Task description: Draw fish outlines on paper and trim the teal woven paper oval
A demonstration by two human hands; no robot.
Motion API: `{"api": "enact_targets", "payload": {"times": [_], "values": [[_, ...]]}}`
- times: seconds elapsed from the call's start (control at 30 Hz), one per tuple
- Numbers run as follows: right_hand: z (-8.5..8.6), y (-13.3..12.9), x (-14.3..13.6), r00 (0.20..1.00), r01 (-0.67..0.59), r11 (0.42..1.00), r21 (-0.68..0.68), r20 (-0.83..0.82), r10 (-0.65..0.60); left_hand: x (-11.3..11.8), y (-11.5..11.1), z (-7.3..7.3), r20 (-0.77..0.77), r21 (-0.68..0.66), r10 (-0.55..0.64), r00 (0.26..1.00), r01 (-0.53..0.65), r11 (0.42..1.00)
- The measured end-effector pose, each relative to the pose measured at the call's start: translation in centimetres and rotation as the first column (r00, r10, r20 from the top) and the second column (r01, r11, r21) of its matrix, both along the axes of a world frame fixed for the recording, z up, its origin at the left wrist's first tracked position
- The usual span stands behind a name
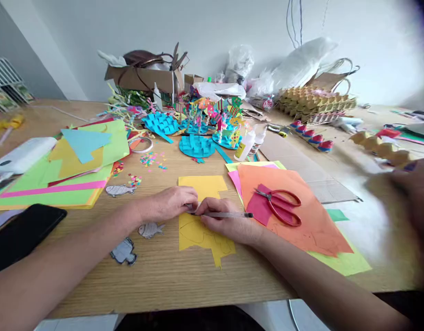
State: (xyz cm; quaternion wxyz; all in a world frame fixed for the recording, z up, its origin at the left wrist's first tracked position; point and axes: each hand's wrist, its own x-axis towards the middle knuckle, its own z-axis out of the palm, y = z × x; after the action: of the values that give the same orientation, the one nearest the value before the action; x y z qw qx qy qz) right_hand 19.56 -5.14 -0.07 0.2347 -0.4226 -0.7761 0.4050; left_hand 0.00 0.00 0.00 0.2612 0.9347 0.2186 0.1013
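Observation:
My right hand (228,223) grips a pen (232,214), its tip low over a sheet of yellow paper (203,184) with ragged cut edges. Pencil-thin curved outlines mark the lower part of that sheet. My left hand (172,203) presses its closed fingertips on the same sheet, right beside the pen tip. Something small and pale shows under those fingers, mostly hidden. Left of the sheet lie grey paper fish cut-outs: one fish (150,230) near my left wrist, another (124,251) closer to the table edge, and a third fish (120,190) beyond my forearm.
Red-handled scissors (284,207) rest on orange paper (322,230) at right. A black phone (25,234) and green sheets (118,138) lie left. Blue paper bases (197,146), glue bottles (246,145) and egg cartons (315,103) stand behind. Another person's blurred hand (413,184) is at far right.

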Motion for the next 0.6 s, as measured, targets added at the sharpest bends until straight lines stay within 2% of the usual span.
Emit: {"api": "enact_targets", "payload": {"times": [0.6], "values": [[0.01,-0.28,0.16,1.0,0.019,0.999,0.048,0.017,-0.02,-0.05,-0.51,0.26,0.003,-0.003,0.017,1.0,-0.017,1.0]]}}
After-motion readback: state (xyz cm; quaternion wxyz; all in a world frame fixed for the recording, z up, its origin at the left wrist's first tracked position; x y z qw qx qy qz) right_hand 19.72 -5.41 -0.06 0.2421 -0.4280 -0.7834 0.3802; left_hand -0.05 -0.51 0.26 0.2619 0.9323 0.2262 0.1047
